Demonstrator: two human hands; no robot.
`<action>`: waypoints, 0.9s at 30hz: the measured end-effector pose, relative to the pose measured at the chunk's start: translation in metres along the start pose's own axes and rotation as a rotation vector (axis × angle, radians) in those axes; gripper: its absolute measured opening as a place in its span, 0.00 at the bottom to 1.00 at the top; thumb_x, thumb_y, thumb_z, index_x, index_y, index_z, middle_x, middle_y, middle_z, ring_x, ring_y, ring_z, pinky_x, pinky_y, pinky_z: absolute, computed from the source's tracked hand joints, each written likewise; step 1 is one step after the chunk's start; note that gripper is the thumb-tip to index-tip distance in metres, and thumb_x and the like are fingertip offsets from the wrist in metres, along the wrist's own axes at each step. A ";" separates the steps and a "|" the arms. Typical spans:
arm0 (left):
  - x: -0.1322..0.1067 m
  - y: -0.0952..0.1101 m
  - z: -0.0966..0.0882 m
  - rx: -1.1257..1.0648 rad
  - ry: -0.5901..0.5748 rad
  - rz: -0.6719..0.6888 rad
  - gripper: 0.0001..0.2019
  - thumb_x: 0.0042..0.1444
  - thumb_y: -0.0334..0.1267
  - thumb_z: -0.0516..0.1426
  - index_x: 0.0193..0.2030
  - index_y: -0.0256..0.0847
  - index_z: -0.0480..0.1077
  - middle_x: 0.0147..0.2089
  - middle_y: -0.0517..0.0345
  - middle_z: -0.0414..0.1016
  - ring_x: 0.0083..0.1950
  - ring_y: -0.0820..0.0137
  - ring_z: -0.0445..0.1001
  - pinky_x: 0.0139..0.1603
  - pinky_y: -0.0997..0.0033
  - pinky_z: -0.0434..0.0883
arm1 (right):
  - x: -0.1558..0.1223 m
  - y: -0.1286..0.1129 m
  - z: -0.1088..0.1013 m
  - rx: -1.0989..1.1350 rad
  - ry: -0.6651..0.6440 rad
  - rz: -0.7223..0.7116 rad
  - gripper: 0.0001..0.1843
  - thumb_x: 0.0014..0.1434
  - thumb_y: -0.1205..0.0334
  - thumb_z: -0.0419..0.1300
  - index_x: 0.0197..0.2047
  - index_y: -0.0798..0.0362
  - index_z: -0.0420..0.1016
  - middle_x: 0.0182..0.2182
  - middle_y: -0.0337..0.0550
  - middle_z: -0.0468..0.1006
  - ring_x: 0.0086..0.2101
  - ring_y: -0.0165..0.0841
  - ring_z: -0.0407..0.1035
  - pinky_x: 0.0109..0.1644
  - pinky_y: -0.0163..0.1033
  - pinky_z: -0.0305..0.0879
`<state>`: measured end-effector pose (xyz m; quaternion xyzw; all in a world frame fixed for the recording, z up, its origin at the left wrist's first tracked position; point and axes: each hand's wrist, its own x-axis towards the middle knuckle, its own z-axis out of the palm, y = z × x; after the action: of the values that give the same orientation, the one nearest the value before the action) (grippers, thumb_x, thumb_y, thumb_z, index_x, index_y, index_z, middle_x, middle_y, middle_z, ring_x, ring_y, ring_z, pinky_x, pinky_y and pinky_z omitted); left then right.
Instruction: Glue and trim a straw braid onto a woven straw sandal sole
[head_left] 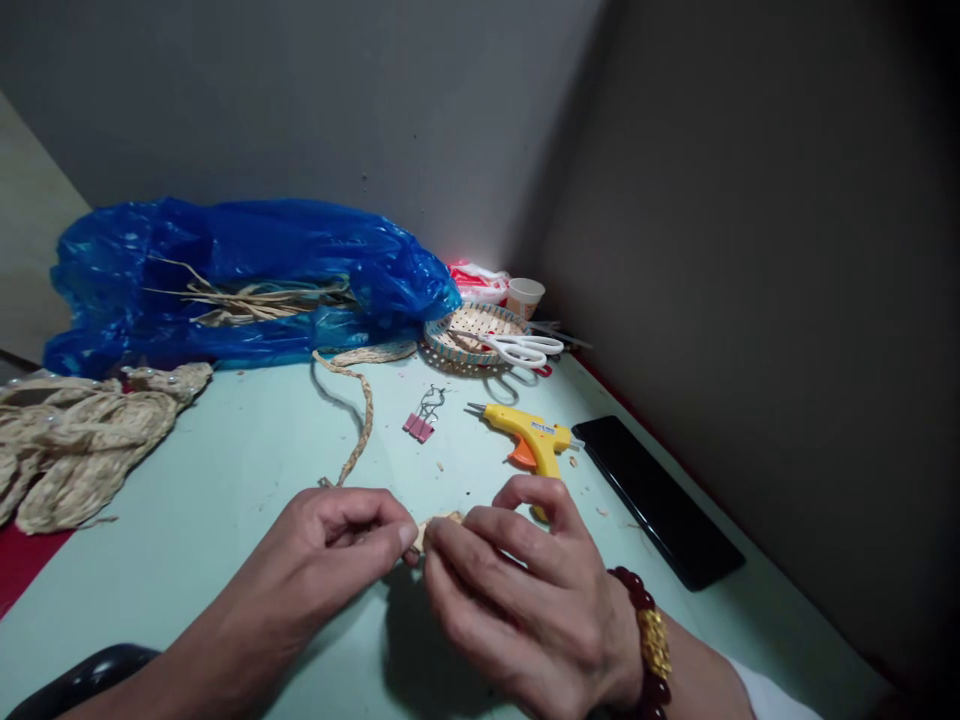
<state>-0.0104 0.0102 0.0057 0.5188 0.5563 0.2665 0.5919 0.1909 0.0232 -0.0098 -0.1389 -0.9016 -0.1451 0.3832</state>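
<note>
Head view, the one view we hold.

Item: pale strip [442, 521], small, between the hands, low at mid-picture, largely covered by fingers. Left hand [337, 545]: thumb and forefinger pinched together at the strip's near end. Right hand [517, 580]: fingers curled in, tips gathered on its other end, beaded bracelet [655, 645] at the wrist. Full shape of the strip: we cannot tell.

State of the work, as we judge it: partway. Done: braided cord [365, 420], plaited along most of its visible length, its lower end near the left hand; woven pieces [105, 440], already formed, lying at far left. Left: loose strands [262, 298], unplaited, in the opening of a blue plastic bag [300, 230]; the strip itself, in handling. Whether cord and strip join, we cannot tell.

Edges and room: table [225, 500], pale green, backed by a grey wall [337, 120] and bounded at right by a dark panel [750, 250]. We note bare surface between left hand and woven pieces. Beyond the hands, room is tighter: pink binder clips [419, 428], then a yellow glue gun [521, 425], its handle partly behind the right hand. Black slab [660, 500]: right, along the panel side. Basket [480, 318] and white-handled scissors [525, 349]: farther back, near the wall.
</note>
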 end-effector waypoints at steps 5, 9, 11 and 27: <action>0.001 0.001 0.003 -0.086 -0.058 -0.004 0.13 0.53 0.47 0.57 0.26 0.41 0.67 0.25 0.64 0.59 0.30 0.69 0.57 0.31 0.70 0.57 | 0.000 0.001 -0.007 0.011 -0.013 0.003 0.16 0.63 0.72 0.50 0.41 0.62 0.81 0.40 0.48 0.85 0.35 0.32 0.73 0.40 0.45 0.64; 0.000 0.000 0.004 -0.112 -0.129 -0.046 0.13 0.55 0.47 0.57 0.26 0.41 0.66 0.23 0.67 0.54 0.25 0.72 0.48 0.26 0.70 0.48 | 0.001 0.003 -0.009 0.142 -0.043 0.076 0.13 0.64 0.74 0.53 0.43 0.64 0.79 0.45 0.50 0.84 0.38 0.34 0.73 0.43 0.47 0.66; -0.001 0.000 0.004 -0.093 -0.081 -0.023 0.13 0.56 0.47 0.57 0.27 0.41 0.67 0.22 0.68 0.55 0.25 0.73 0.50 0.26 0.70 0.47 | 0.001 0.002 -0.007 0.236 -0.008 0.205 0.11 0.66 0.74 0.54 0.46 0.61 0.77 0.47 0.48 0.83 0.38 0.36 0.72 0.44 0.48 0.66; 0.000 -0.001 0.010 -0.004 0.152 0.114 0.15 0.56 0.50 0.57 0.27 0.41 0.71 0.22 0.66 0.61 0.26 0.72 0.58 0.29 0.70 0.55 | 0.011 -0.012 0.002 0.695 -0.073 0.938 0.07 0.66 0.64 0.57 0.34 0.52 0.70 0.29 0.36 0.73 0.30 0.29 0.69 0.36 0.33 0.64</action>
<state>-0.0017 0.0070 0.0034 0.5267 0.5686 0.3394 0.5329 0.1782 0.0142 -0.0048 -0.3943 -0.7512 0.3490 0.3981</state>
